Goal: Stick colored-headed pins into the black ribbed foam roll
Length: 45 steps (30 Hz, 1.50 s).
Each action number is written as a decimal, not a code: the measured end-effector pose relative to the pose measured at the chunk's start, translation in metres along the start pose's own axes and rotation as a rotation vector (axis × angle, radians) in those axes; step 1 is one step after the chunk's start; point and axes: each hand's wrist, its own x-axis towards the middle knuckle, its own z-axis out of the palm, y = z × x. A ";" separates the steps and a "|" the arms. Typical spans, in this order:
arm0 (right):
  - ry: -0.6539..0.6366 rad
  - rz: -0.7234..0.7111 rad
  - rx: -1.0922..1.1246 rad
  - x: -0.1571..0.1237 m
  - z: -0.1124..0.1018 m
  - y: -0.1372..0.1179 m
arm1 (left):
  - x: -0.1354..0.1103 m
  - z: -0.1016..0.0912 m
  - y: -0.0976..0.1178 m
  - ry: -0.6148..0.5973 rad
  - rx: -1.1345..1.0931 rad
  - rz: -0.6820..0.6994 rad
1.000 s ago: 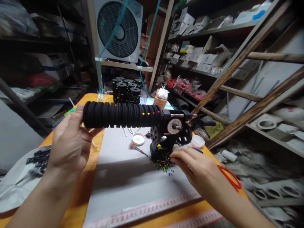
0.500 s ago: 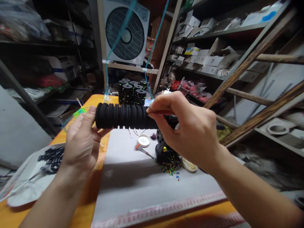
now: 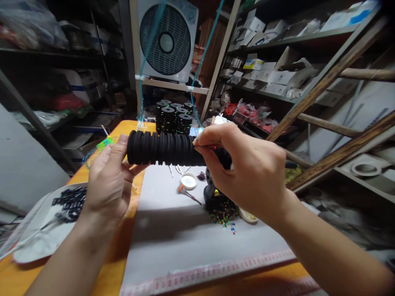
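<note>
Head view: ribbed black cylinder [image 3: 160,148]

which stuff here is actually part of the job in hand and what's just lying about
Likely part of the job:
black ridged cylinder, held in the left hand, with the right hand at it
loose pile of tiny multicoloured beads or pin heads

Apparently just lying about:
pale square box fan
brown wooden ladder
thin orange-and-dark tool
</note>
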 end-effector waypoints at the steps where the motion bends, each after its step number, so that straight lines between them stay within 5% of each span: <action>1: -0.006 -0.004 0.001 0.000 0.000 0.000 | 0.000 0.000 0.000 -0.008 -0.012 -0.002; 19: -0.104 -0.063 0.142 -0.003 -0.007 -0.001 | 0.002 -0.001 -0.002 -0.029 0.031 0.056; 22: -0.174 0.073 0.186 -0.033 -0.032 -0.007 | 0.003 -0.002 -0.002 -0.020 0.021 0.059; 27: -0.690 0.426 0.424 -0.126 -0.066 -0.016 | 0.004 -0.005 -0.003 -0.042 0.001 0.072; 32: -0.620 0.507 0.580 -0.178 -0.058 -0.006 | 0.002 -0.001 -0.003 -0.007 0.014 0.076; 40: -0.685 0.310 0.436 -0.178 -0.043 -0.012 | 0.002 -0.004 -0.003 -0.026 0.008 0.078; 45: -0.594 0.329 0.471 -0.143 -0.039 -0.014 | 0.002 -0.002 -0.002 -0.021 0.040 0.053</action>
